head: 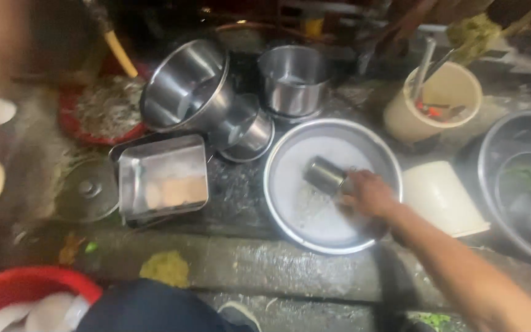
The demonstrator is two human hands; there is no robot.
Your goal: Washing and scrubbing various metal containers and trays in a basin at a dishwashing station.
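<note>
Head view: right hand (370, 193) grips a small steel cup (325, 174), tilted inside the wide steel basin (290, 212) on the wet surface; left hand out of sight.

Steel pots (294, 80), a square tray (163, 179), a cream bucket (432, 101) and red basin (23, 289) stand around.
</note>
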